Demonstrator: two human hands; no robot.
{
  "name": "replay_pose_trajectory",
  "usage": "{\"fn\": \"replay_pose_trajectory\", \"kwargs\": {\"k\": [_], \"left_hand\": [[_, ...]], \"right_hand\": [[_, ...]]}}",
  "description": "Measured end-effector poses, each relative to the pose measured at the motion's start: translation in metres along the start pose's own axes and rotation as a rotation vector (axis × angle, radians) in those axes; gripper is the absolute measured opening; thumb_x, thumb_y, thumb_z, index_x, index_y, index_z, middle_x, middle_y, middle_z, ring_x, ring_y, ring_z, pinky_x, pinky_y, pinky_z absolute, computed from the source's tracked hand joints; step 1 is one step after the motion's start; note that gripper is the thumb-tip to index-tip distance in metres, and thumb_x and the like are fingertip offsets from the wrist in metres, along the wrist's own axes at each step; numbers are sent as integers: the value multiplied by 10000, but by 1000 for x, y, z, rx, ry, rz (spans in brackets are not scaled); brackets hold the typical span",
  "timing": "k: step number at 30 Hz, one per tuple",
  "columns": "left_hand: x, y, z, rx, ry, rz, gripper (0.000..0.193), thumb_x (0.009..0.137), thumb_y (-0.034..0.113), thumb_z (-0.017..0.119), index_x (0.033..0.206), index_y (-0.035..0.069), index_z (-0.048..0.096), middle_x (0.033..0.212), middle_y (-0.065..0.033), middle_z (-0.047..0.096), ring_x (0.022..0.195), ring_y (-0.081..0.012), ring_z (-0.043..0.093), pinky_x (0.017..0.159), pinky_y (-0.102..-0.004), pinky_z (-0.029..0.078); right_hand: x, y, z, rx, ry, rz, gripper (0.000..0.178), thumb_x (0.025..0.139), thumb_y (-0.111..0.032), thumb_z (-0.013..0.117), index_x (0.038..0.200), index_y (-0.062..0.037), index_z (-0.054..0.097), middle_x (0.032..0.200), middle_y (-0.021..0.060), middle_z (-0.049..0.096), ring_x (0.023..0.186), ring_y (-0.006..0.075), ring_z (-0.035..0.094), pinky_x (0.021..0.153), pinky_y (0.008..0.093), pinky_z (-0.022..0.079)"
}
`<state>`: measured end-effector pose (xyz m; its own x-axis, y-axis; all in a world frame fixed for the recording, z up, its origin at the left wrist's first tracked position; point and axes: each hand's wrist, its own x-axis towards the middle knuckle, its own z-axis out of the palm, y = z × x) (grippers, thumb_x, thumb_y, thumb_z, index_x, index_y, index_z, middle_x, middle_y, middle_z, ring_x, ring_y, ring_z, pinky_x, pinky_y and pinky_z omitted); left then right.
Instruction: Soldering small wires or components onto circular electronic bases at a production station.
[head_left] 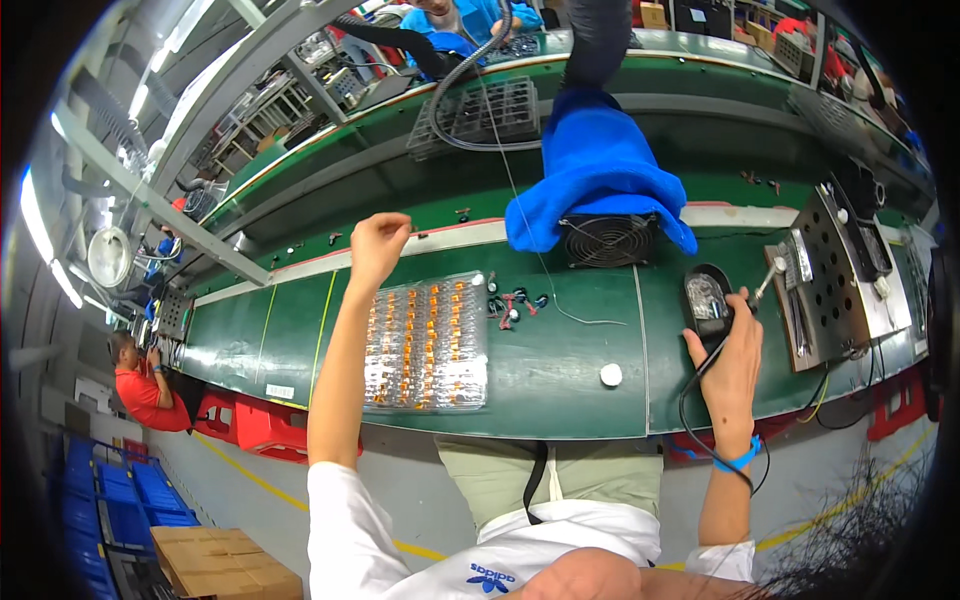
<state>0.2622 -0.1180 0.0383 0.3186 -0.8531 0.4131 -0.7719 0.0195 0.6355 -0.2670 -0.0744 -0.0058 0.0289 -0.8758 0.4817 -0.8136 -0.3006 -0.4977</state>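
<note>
My left hand (378, 246) is over the pale rail along the far side of the green bench, its fingers drawn together; whether anything small sits between them is hidden. Just beside it a small dark part (422, 235) lies on the rail. My right hand (733, 355) grips a soldering iron (762, 287) by its handle, with the tip pointing up and to the right. Left of that hand stands a black cleaner box (708, 297) with metal wool inside. Below my left wrist lies a clear tray (440, 390) with rows of orange parts.
Small red and black parts (515, 306) lie right of the tray. A fan (608, 240) under a blue cloth hood stands mid-bench. A white round piece (611, 375) lies near the front edge. A perforated metal box (840, 285) stands at right. Thin solder wire (590, 321) hangs down.
</note>
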Motion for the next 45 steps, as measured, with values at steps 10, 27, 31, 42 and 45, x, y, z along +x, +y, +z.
{"fn": "replay_pose_trajectory", "kwargs": {"k": [10,27,31,42,45], "left_hand": [[53,-24,101,274,-189,337,220,843,35,721,1057,35,773,1148,-206,719,1094,-414,664,1000,-458,528],[-166,185,49,-476,-722,120,164,969,-61,626,1078,-21,742,1038,-92,673,879,-163,642,758,-286,530],[-186,185,87,-541,-727,107,159,984,-53,629,1105,-37,732,1051,-95,668,865,-139,623,748,-259,529],[-194,169,112,-687,-629,-70,343,990,-36,640,1331,-32,603,1025,-59,644,944,-95,622,829,-254,540],[-193,178,117,-590,-549,32,371,955,-36,675,1319,-22,608,1047,-98,668,909,-136,668,785,-275,558]], "right_hand": [[-44,-6,-2,336,147,-374,588,884,131,685,1409,-48,489,1467,274,582,1197,401,653,1001,458,531],[-58,-39,5,630,-62,-470,370,1028,-10,599,1380,-48,494,1120,208,773,700,234,694,666,322,554],[-63,-41,21,697,-24,-473,316,1008,62,582,1294,-55,516,1129,210,771,762,254,725,694,332,565],[-66,-47,30,456,-154,-565,397,830,127,687,1151,-83,584,1211,142,765,718,276,599,652,362,524],[-68,-45,23,398,-153,-569,383,834,128,678,1146,-80,599,1213,161,760,735,289,612,661,376,526]]}}
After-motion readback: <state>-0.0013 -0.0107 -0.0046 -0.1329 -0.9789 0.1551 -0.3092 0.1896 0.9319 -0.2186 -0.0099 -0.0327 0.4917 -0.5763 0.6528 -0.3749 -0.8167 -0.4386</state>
